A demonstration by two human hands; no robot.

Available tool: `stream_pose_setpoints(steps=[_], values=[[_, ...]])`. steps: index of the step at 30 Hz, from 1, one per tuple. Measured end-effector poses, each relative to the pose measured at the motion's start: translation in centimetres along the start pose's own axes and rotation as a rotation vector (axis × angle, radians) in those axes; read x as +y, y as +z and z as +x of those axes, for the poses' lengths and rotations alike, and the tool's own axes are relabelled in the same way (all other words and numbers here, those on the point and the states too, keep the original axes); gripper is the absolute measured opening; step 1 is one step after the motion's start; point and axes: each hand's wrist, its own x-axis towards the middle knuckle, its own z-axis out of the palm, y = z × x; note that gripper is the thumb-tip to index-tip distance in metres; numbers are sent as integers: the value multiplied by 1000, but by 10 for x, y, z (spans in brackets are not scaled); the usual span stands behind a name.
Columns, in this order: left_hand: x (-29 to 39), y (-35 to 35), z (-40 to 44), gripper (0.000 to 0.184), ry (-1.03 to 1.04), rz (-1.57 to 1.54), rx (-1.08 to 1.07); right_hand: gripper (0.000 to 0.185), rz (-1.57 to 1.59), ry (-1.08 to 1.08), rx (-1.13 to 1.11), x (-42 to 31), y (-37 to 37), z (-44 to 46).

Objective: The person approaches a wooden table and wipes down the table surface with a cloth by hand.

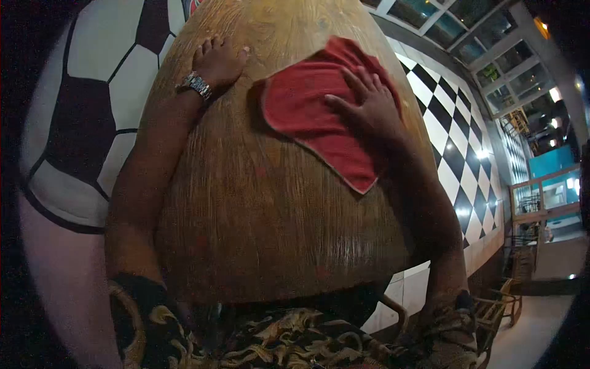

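A red cloth (301, 98) with a pale stitched edge lies spread on the wooden table (246, 203), one corner pointing toward me. My right hand (369, 104) rests flat on the cloth's right part, fingers spread and thumb out to the left. Left of the cloth, my left hand (219, 63) lies on the bare wood near the table's left edge, its fingers stretched forward and nothing under it but the table. A metal-band watch (196, 85) circles my left wrist.
A wall painted with a black-and-white football (92, 104) runs along the table's left side. To the right is a checkered floor (458, 141). Wooden chairs (501, 307) stand at the lower right, and large glass windows (448, 24) at the upper right.
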Motion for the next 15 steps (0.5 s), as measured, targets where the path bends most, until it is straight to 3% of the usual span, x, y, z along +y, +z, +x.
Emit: stream_pose_setpoints(steps=[1,5,9,11,15], values=[[-1,0,-1,79,-10,-2,1,103,-63,73,-27,1,0,-1],[6,-12,-7,75,-9,-59,-43,108,4,-37,-120,-34,-13,-19],[12,-28,-10,75,-52,-81,-120,109,209,-584,-363,-122,-28,-59],[9,-21,-9,76,-40,-81,-96,105,468,-843,-434,-157,-32,-94],[3,-12,-7,77,4,-50,-60,97,623,-997,-522,-166,-27,-104]])
